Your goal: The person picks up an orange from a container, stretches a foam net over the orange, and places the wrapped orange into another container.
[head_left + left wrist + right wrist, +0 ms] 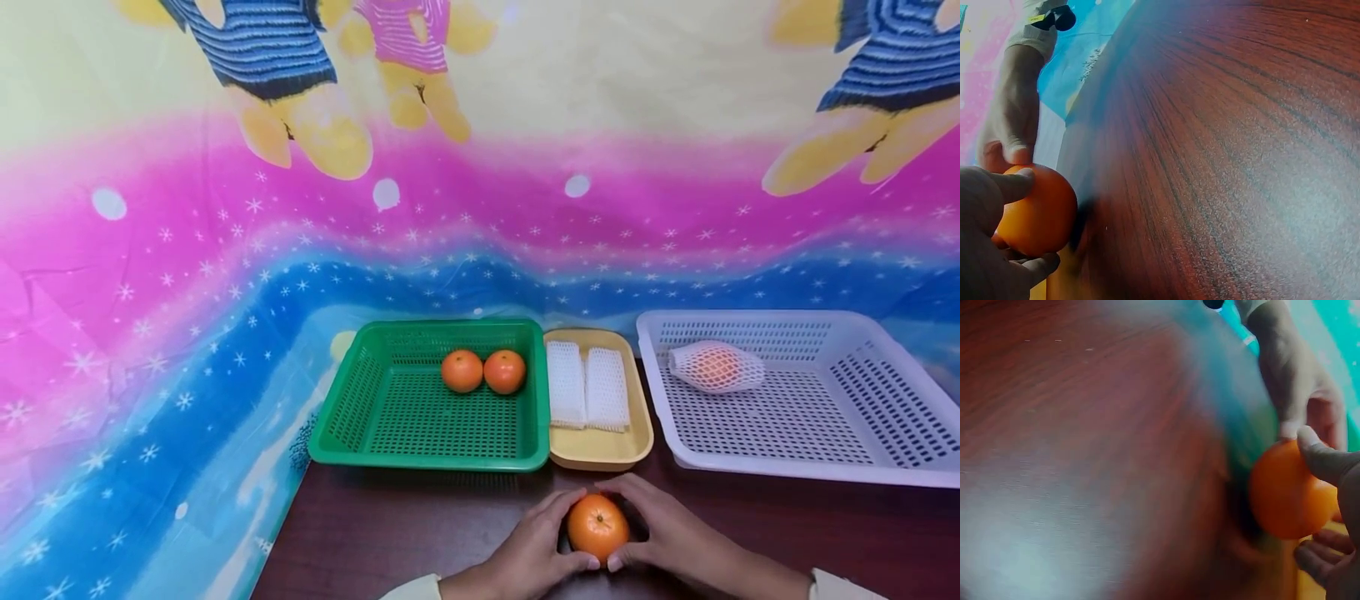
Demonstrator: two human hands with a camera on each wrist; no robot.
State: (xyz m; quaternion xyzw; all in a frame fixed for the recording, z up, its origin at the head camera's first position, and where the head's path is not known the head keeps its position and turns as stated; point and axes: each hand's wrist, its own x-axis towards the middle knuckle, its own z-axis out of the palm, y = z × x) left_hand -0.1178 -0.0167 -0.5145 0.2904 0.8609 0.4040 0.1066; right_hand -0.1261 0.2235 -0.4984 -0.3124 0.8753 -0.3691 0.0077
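An orange [597,528] with its stem end facing up is between both hands, close over the dark wooden table [360,533]. My left hand [534,542] curls round its left side, thumb at the near edge and fingers at the far edge. From the other side my right hand [660,525] grips it the same way. In the left wrist view the left thumb presses on the orange [1041,212], with fingertips under its far side. The right wrist view shows the right thumb on the orange [1288,494], its other fingers partly hidden.
Behind the hands stands a green basket [427,463] with two oranges [483,372]. Beside it, a yellow tray [600,457] holds white foam net sleeves [587,387]. A white basket [780,468] at right holds a net-wrapped fruit [716,367]. A patterned cloth [480,200] hangs behind.
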